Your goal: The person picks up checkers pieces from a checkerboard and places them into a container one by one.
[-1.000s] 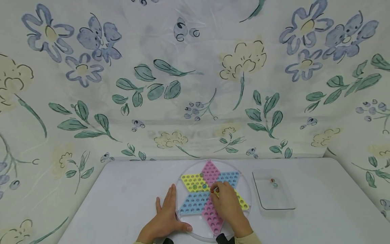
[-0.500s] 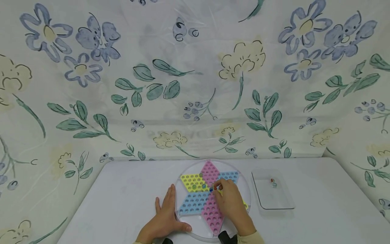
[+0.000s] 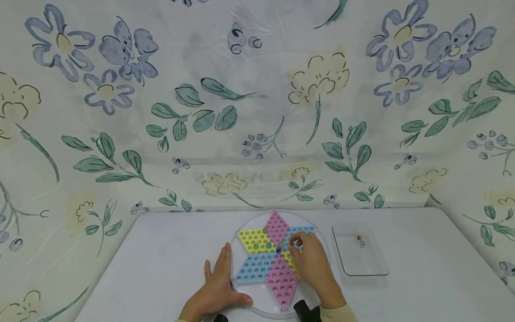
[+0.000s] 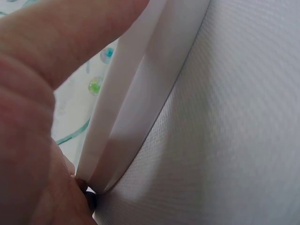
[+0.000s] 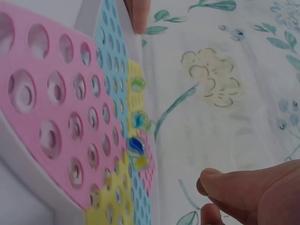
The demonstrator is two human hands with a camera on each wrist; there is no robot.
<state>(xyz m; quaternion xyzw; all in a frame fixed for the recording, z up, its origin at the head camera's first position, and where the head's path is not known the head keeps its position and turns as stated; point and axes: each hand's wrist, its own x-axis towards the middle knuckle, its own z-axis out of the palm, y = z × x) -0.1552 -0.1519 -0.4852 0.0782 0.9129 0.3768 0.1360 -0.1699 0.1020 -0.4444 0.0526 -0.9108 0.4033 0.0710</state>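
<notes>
A round white Chinese checkers board point(image 3: 257, 298) lies on the table, its star of pink, yellow and blue points full of holes. My left hand point(image 3: 217, 281) rests against the board's left rim, fingers straight and thumb at the near edge. Over the right side of the star is my right hand point(image 3: 311, 261), its fingers loosely bent, with no marble showing between thumb and fingertips. A blue marble point(image 5: 136, 146) and a yellow marble point(image 5: 141, 162) sit side by side near the star's centre. On the yellow point are a green marble point(image 3: 256, 246) and a teal marble point(image 3: 268, 245).
Right of the board stands a shallow clear tray point(image 3: 362, 271) with a red-tinted marble point(image 3: 359, 238) and a pale marble point(image 3: 361, 244). The white table point(image 3: 161, 250) ends at a flower-printed cloth point(image 3: 257, 188) behind and at both sides.
My right hand has drawn back to the right from the star's centre, uncovering the blue and yellow marbles there. The left hand stays at the rim.
</notes>
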